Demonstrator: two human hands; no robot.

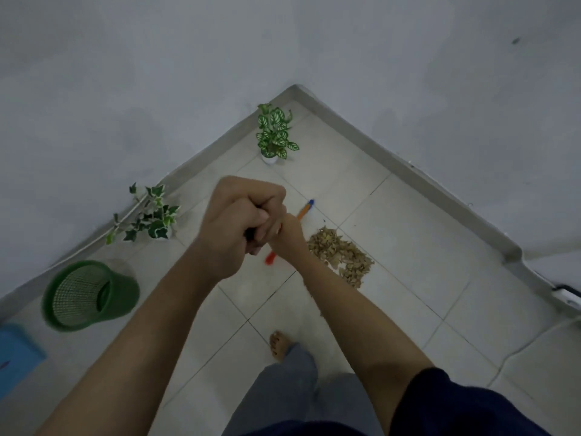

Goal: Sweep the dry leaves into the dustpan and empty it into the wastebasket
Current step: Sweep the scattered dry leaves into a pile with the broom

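Far left edge: flat blue plastic piece (17,357), maybe the dustpan, can't confirm. Next, green mesh plastic wastebasket (89,294) on the pale tiled floor (424,247), no leaves visible inside. Behind it, variegated ivy sprig (151,215) by the wall. Centre: left hand (232,225) & right hand (283,237) pressed together, both clamped on a dark grip, prob. the handle of the orange stick w/ blue tip (305,209), apparently a broom. Small potted green-white leafy plant (273,133) in the corner. Right of the hands: heap of dry brown leaves (341,256), gathered but not in any pan. Judged: sweeping underway; scooping & emptying both left. No readable labels or writing.
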